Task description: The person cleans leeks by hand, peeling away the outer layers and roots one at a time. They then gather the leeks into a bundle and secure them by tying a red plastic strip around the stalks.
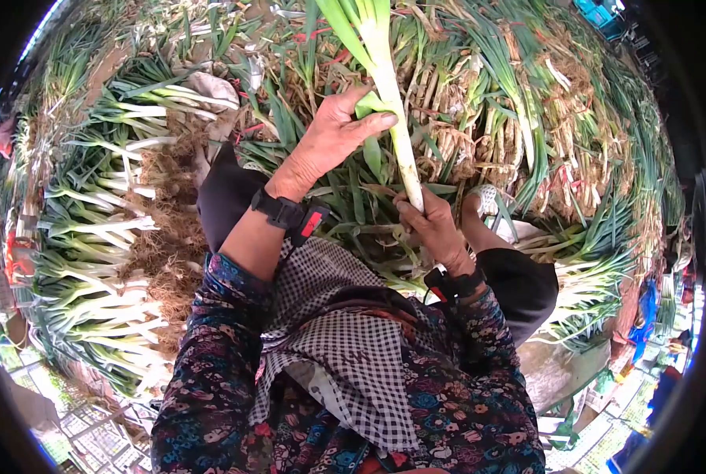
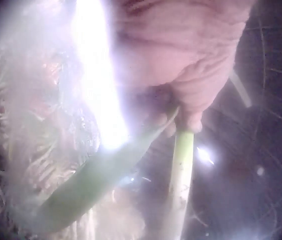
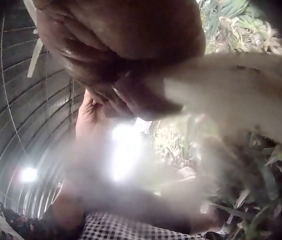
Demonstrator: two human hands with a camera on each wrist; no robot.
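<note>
One long green onion [image 1: 396, 126] stands nearly upright before the person, leaves at the top of the head view and its white end low. The left hand [image 1: 337, 134] grips a green outer leaf [image 1: 372, 103] against the middle of the stalk. Around the white lower end the right hand [image 1: 432, 225] has its fingers curled. In the left wrist view the left hand [image 2: 186, 55] pinches above the pale stalk [image 2: 181, 175], a broad leaf [image 2: 86, 190] hanging down to the left. Blur and glare hide much of the right wrist view, where the right hand [image 3: 126, 50] shows curled fingers.
Rows of onions [image 1: 100, 261] with brown roots [image 1: 167, 237] lie at the left. Unsorted onions [image 1: 463, 103] cover the ground ahead, and another bunch [image 1: 590, 284] lies by the right knee. Loose leaves lie between the legs. A checked cloth [image 1: 345, 355] covers the lap.
</note>
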